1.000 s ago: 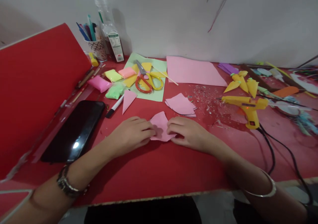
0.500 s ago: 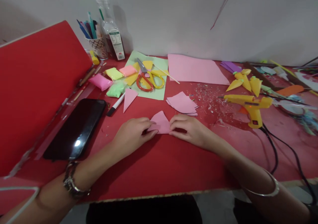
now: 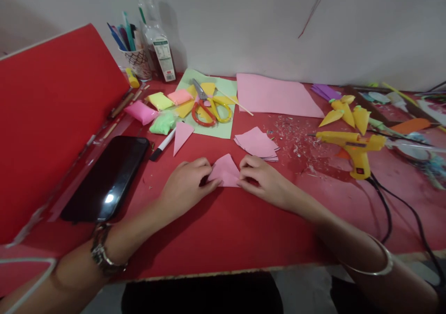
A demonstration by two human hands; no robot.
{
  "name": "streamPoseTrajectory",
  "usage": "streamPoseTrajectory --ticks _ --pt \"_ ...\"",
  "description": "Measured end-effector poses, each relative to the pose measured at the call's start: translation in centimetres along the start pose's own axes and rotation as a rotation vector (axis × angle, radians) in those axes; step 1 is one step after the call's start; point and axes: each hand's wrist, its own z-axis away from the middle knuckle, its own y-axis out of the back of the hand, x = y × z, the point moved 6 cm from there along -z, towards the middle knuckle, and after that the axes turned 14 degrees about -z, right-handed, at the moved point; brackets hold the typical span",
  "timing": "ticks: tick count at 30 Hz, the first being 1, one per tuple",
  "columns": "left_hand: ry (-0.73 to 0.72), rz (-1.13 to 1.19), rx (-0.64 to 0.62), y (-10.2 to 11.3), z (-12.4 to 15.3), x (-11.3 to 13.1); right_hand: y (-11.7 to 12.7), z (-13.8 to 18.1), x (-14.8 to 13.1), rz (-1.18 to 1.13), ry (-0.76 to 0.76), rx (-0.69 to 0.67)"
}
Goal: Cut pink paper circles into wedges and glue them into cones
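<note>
Between my two hands, near the front of the red table [image 3: 230, 235], lies a pink paper piece [image 3: 226, 171] shaped like a wedge, its point facing away from me. My left hand [image 3: 190, 179] pinches its left corner between thumb and fingers. The right corner is pinched by my right hand [image 3: 263, 179]. Just beyond my right hand sits a stack of similar pink paper pieces [image 3: 256, 142] with dark outlined edges. A pink paper triangle [image 3: 183, 137] rests partly on a black-and-white marker [image 3: 163, 144], beyond my left hand.
A black phone [image 3: 108, 179] lies at the left. Scissors [image 3: 205, 107] rest on green paper [image 3: 223, 130], by several bright clay packets [image 3: 141, 113]. A yellow glue gun [image 3: 358, 151] with a black cable, yellow paper cones [image 3: 344, 114] and scattered scraps [image 3: 296, 142] occupy the right.
The left corner of the pink paper, curled up by my left fingers before, now lies flatter. Both hands stay at the paper's corners; the view has shifted slightly.
</note>
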Motion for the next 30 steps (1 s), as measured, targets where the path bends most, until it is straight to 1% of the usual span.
streamPoseTrajectory --ticks 4,12,15,20,30 --pt "0.002 0.022 -0.002 -0.2 0.1 -0.1 -0.1 0.0 0.0 0.009 -0.039 -0.011" --pt "0.048 0.006 -0.042 0.0 0.3 -0.5 -0.2 -0.1 0.0 0.002 -0.051 -0.03" --pt "0.042 0.03 -0.061 0.0 0.3 -0.6 0.0 0.1 -0.1 0.008 -0.08 -0.036" --pt "0.041 0.026 -0.052 0.1 0.3 -0.6 0.5 0.5 -0.3 0.018 -0.095 -0.055" --pt "0.038 0.009 -0.079 0.0 0.2 -0.7 1.1 1.1 0.3 -0.122 -0.052 -0.165"
